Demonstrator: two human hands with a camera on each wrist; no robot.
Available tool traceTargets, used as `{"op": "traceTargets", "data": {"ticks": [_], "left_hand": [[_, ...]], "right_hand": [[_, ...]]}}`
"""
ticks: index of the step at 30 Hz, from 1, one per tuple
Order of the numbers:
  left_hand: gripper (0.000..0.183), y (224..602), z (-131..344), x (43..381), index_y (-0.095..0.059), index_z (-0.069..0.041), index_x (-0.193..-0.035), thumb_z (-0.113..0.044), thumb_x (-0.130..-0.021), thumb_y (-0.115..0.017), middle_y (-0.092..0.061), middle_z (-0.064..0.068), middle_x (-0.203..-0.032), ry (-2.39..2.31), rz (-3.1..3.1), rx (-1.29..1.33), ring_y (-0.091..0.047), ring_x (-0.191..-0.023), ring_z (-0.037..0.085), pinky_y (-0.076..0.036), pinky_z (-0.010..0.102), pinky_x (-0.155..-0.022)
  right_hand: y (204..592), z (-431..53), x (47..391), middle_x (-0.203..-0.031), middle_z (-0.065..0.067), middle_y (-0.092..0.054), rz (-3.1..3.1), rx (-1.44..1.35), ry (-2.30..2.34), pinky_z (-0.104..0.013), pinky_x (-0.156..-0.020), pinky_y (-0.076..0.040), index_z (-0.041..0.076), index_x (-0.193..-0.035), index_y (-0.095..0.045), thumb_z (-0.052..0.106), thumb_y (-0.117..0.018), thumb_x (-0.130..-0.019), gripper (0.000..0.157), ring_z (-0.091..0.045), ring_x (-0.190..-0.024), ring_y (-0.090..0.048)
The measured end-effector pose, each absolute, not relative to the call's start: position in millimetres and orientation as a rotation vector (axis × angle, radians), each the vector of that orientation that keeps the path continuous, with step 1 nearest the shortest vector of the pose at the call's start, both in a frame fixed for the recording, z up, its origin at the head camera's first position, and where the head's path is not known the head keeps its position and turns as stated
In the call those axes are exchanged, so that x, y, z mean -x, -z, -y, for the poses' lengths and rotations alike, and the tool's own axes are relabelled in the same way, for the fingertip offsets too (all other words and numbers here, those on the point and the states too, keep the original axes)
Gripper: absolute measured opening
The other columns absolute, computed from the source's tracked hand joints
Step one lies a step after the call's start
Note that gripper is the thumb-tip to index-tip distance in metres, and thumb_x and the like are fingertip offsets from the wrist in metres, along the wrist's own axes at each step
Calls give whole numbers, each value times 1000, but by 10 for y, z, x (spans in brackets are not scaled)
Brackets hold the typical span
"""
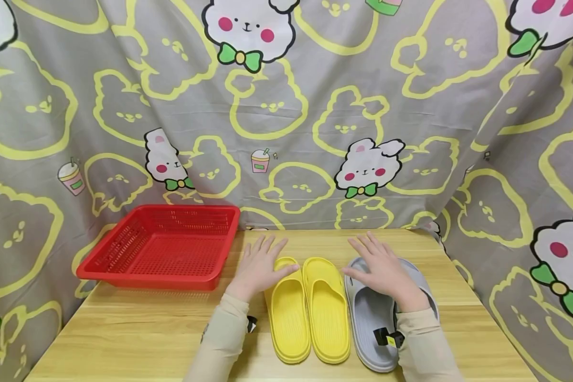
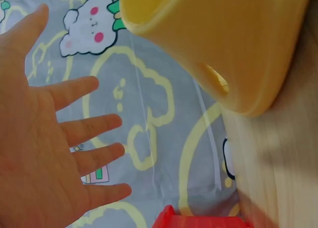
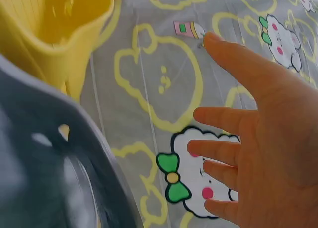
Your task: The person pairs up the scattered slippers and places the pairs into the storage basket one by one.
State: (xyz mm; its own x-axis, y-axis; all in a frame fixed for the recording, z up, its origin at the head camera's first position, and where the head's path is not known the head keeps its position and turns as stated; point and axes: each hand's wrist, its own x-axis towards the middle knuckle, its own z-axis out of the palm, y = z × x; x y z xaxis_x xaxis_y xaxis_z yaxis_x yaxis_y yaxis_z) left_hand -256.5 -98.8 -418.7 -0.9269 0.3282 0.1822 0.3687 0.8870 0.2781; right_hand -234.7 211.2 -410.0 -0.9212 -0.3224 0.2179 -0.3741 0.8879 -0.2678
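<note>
Two yellow slippers (image 1: 291,323) lie side by side on the table, toes toward the curtain. Just right of them is a pair of grey slippers (image 1: 373,329), the farther one largely covered by the right arm. My left hand (image 1: 260,265), fingers spread, hovers beside the toe of the left yellow slipper; in the left wrist view that slipper's yellow toe (image 2: 233,49) is apart from the palm. Over the grey slippers my right hand (image 1: 379,265) is held with spread fingers and nothing in it. The right wrist view has the grey slipper (image 3: 44,153) close by.
A red plastic basket (image 1: 172,265) with perforated sides stands at the back left of the wooden table (image 1: 138,339). Behind and on both sides hangs a grey curtain (image 1: 296,143) printed with cartoon bears and rabbits. Small black straps show at both wrists.
</note>
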Motion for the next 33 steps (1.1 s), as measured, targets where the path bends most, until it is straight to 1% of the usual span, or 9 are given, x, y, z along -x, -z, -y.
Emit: {"op": "traceTargets", "data": {"ticks": [7,11,15,21,29,33], "left_hand": [[79,4259,1056,2565,-37,-30,-150,-74,-86,-46,-38,10,-155,431,2902,637,-28,-146,38,-21,63,-116],[78,4268,1082,2539,-39,-28,-149,-72,-86,-49,-40,11,-154,402,2885,707,-31,-145,37,-24,63,-115],[77,4285,1098,2523,-42,-25,-148,-70,-86,-51,-42,13,-152,397,2876,759,-35,-143,39,-28,64,-112],[78,4351,1117,2547,-40,-26,-149,-72,-86,-50,-42,12,-152,408,2911,769,-35,-142,37,-27,64,-113],[77,4398,1134,2560,-41,-29,-148,-73,-85,-49,-44,10,-151,429,2933,765,-38,-141,35,-27,61,-114],[78,4404,1136,2560,-40,-28,-148,-73,-85,-49,-45,11,-150,447,2938,778,-39,-140,34,-27,61,-114]], "right_hand": [[4150,-1959,2342,-154,-20,-37,2852,-616,-443,-64,-116,-17,13,-149,-39,59,-60,-87,81,-42,-147,-22],[4196,-1895,2347,-151,-21,-42,2806,-671,-399,-64,-114,-24,12,-147,-42,60,-61,-86,79,-42,-145,-28],[4249,-1828,2354,-150,-20,-43,2797,-705,-380,-64,-112,-27,13,-146,-44,61,-60,-86,79,-42,-144,-30],[4318,-1736,2363,-150,-20,-42,2835,-734,-402,-63,-112,-28,12,-147,-43,62,-58,-87,79,-42,-144,-30],[4337,-1631,2376,-150,-21,-43,2877,-746,-476,-63,-113,-27,13,-147,-43,60,-59,-87,78,-43,-144,-30],[4335,-1584,2385,-151,-20,-41,2896,-754,-497,-63,-114,-26,13,-148,-42,59,-59,-87,78,-42,-145,-28]]}}
